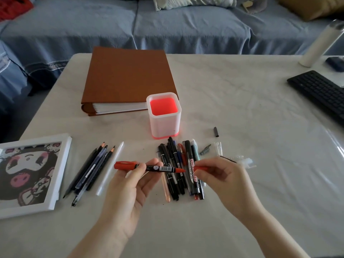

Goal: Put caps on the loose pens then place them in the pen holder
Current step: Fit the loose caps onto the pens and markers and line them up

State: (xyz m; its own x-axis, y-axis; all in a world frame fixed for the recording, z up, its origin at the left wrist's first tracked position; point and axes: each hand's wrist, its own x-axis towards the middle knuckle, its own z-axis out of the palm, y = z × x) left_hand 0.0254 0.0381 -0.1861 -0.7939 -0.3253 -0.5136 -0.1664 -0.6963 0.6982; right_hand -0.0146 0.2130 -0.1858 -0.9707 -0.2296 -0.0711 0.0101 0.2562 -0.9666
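- Your left hand pinches the marker by its barrel between thumb and fingertips and holds it level above the table. The bare red tip points right.
- Your right hand pinches the red cap, just beside the tip and roughly in line with it. Cap and tip are not yet joined, and the two hands are near each other but apart.
- The holder stands upright behind the hands, in front of the binder. Its red inside shows nothing in it, so no pen has been placed so far.
- The pile of pens lies under and behind the hands, between them and the holder. You cannot tell from here which of these lack caps.
- A second row, the pencils and thin pens, lies to the left, well apart from the pile.
- A black cap and clear caps lie loose to the right of the pile, waiting for their pens.
- Judged progress: early. The first capping is in hand, and all placing is left to do.
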